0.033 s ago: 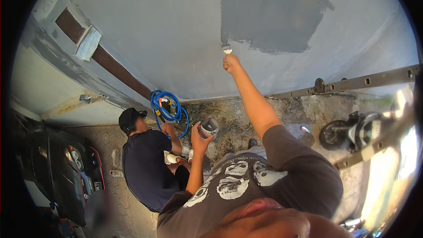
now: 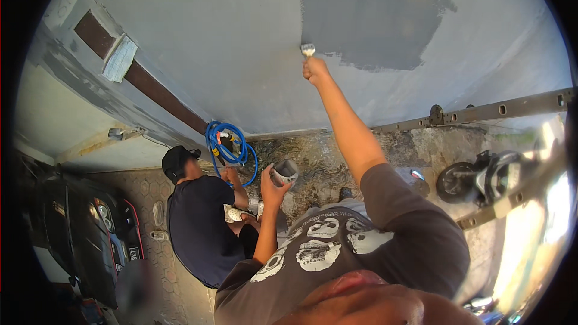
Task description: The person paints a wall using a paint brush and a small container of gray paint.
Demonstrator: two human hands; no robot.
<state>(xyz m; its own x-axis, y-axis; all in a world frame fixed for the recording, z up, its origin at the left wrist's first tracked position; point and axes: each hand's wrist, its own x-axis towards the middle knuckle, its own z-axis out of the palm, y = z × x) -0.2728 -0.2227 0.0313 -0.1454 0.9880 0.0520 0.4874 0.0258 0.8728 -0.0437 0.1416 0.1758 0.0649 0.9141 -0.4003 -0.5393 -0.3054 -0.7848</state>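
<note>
So the brush has moved a little higher up the wall since the earlier frame, and the right hand has gone up with it. The left hand and its cup look pretty much where they were.

Right hand's fingers are wrapped round the brush handle, left hand is curled round the cup, and the two hands are well apart. The brush is a flat one, pale handle, bristles at the lower left corner of a dark grey patch. That patch has a fairly straight left side and ragged, streaky edges at the right and bottom; the wall around it is lighter grey and smoother.

Cup is round and greyish, mouth tipped toward the camera. Inside looks grey too, but I can't tell how full it is.

Down below, the ground is rough and blotchy, with a coiled blue hose beside a crouching co-worker in a dark top and cap. Hexagon pavers run next to a dark, shiny car.

As for writing: white printed lettering and rounded shapes on the person's dark T-shirt, plus light characters on the car's plate.
</note>
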